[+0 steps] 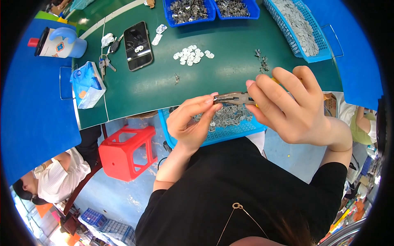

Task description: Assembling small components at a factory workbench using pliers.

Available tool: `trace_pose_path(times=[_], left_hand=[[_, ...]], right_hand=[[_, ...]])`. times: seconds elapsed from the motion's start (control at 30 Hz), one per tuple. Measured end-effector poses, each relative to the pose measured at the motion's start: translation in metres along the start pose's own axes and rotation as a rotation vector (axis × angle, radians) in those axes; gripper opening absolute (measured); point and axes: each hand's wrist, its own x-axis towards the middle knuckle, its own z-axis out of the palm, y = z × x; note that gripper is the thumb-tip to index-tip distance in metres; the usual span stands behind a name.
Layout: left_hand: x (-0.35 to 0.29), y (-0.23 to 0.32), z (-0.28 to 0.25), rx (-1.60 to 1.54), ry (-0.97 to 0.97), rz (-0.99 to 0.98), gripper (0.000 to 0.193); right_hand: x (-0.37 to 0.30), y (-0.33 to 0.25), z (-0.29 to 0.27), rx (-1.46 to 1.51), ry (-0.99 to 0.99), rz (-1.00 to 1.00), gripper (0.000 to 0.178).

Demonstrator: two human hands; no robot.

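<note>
Right now the right hand (293,108) is wrapped around a pair of pliers (234,98) with yellow grips, just past the near edge of the green table (230,53). Its nose points left and meets the left hand (193,119), whose fingertips pinch a small metal piece at the tip; the piece is too small to make out. Below both hands, a blue basket (230,131) of grey metal parts sits on the person's lap. On the table, a pile of white tabs (191,55) lies near the middle, a phone (138,46) and keys (104,63) toward the left edge, and more blue baskets along the far edge.
</note>
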Motion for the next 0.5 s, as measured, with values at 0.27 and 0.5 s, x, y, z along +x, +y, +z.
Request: trace_pose_path(times=[0.27,0.5], left_hand=[[0.0007,0.0026,-0.0009,0.043,0.002,0.049,0.023],[0.0001,0.0032,-0.0022,0.098,-0.016,0.104,0.023]], right_hand=[[0.0014,-0.0047,-0.0028,-0.021,0.006,0.017,0.033],[0.0002,-0.0057,-0.0055,-0.006,-0.013,0.018,0.035]])
